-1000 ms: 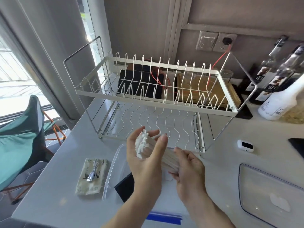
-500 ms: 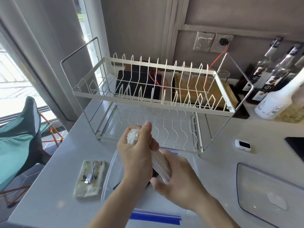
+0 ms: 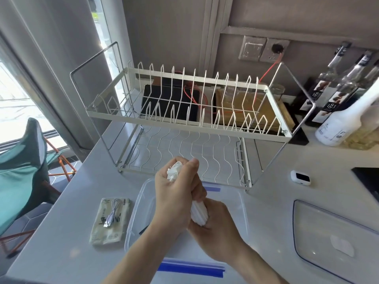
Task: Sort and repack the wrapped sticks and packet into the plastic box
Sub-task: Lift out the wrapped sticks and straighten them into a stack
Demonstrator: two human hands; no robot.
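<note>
A bundle of white wrapped sticks [image 3: 198,212] is held tilted above the clear plastic box [image 3: 235,199]. My left hand [image 3: 176,197] is closed around the bundle's upper end, where crumpled wrapper tips [image 3: 174,173] poke out. My right hand [image 3: 217,228] grips the lower end from beneath. The box has blue clips at its far and near rims. A beige packet [image 3: 110,220] with a small white cable on it lies flat on the counter left of the box. A dark item [image 3: 143,229] shows inside the box, mostly hidden by my left arm.
A white wire dish rack [image 3: 184,119] stands just beyond the box. The box's clear lid [image 3: 336,238] lies at the right. A small white device [image 3: 300,177], bottles [image 3: 340,111] and a green chair [image 3: 20,171] off the counter's left edge surround the spot.
My left hand has closed from a loose hold into a full fist around the bundle's top. Both hands and the sticks have sunk lower over the box, and the bundle has squeezed tighter.
</note>
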